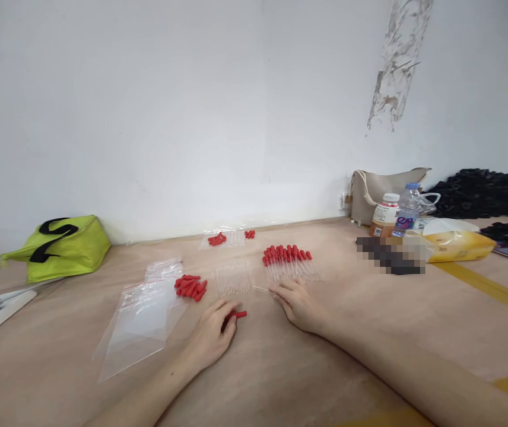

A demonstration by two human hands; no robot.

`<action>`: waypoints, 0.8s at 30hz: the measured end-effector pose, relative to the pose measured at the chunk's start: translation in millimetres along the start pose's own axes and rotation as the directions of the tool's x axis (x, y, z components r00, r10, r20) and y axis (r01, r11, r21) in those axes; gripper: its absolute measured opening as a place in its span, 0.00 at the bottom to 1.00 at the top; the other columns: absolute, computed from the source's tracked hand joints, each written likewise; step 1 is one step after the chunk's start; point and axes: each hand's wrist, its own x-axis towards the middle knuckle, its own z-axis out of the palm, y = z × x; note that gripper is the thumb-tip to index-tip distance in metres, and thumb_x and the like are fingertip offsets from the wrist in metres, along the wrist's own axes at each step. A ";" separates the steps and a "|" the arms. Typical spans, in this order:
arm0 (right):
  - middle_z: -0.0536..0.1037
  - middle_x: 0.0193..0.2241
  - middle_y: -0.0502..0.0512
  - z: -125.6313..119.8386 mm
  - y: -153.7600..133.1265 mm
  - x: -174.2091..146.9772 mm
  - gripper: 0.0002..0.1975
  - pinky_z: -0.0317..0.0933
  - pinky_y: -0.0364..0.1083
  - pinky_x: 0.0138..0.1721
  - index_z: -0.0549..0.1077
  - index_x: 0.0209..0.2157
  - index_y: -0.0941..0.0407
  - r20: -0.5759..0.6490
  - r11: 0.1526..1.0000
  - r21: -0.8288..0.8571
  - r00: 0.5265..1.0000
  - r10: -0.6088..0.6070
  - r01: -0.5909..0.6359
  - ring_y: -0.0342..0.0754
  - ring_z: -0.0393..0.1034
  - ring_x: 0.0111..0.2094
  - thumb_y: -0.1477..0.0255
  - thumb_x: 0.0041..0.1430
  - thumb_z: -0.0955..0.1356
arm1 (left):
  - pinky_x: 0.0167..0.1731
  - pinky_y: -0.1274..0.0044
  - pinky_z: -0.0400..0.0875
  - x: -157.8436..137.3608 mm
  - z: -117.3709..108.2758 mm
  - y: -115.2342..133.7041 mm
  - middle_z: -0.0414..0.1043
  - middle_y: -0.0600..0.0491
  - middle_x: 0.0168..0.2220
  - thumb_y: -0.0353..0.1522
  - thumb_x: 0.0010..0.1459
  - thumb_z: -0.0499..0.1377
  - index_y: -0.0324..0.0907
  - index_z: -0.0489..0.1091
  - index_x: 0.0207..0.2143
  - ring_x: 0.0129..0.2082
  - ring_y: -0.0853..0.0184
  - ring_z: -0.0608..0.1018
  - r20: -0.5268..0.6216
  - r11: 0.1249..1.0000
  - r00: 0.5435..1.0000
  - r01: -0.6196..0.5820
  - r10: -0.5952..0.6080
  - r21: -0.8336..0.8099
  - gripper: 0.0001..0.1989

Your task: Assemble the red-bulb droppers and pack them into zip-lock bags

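Observation:
My left hand (216,329) is closed around a red rubber dropper bulb (241,314), whose end sticks out past the fingers. In my right hand (297,303) a thin glass dropper tube (262,289) is pinched, pointing left. Beyond the hands lies a row of bare glass tubes (232,279). To their right, finished-looking droppers with red bulbs (287,255) are laid side by side, close behind my right hand. A pile of loose red bulbs (190,287) rests left of the tubes, at the edge of clear zip bags (140,320).
Near the wall lies a clear bag (236,238) with tubes and red bulbs. A lime-green bag (67,246) stands at left, near a white tray (0,308). At right are drink bottles (386,216), a yellow tissue pack (459,244), a beige bag (376,187) and a black heap (485,193).

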 end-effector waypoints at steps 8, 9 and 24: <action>0.72 0.28 0.51 -12.4 -19.5 1.0 0.10 0.46 0.46 0.39 0.69 0.33 0.56 0.035 0.987 0.138 0.996 0.080 -0.084 0.42 0.64 0.31 0.72 0.59 0.58 | 0.37 0.72 0.63 7.1 3.3 4.7 0.68 0.51 0.33 0.34 0.59 0.49 0.42 0.70 0.32 0.35 0.64 0.69 -0.023 0.997 1.000 0.017 -0.019 -0.081 0.11; 0.71 0.28 0.51 -12.9 -21.8 0.9 0.10 0.46 0.46 0.39 0.69 0.33 0.56 0.042 0.984 0.160 0.996 0.074 -0.080 0.42 0.63 0.29 0.71 0.59 0.58 | 0.36 0.72 0.63 7.6 3.9 5.1 0.69 0.51 0.33 0.35 0.59 0.49 0.42 0.69 0.33 0.35 0.64 0.69 -0.035 0.995 0.999 0.029 -0.032 -0.099 0.10; 0.72 0.26 0.50 -5.7 -23.9 -0.3 0.09 0.46 0.46 0.38 0.69 0.34 0.56 0.055 0.971 0.239 0.998 -0.012 -0.002 0.41 0.62 0.27 0.72 0.58 0.59 | 0.32 0.79 0.64 6.9 7.5 3.8 0.70 0.55 0.30 0.35 0.58 0.50 0.41 0.66 0.33 0.31 0.68 0.71 -0.010 0.928 0.991 0.122 -0.135 -0.353 0.08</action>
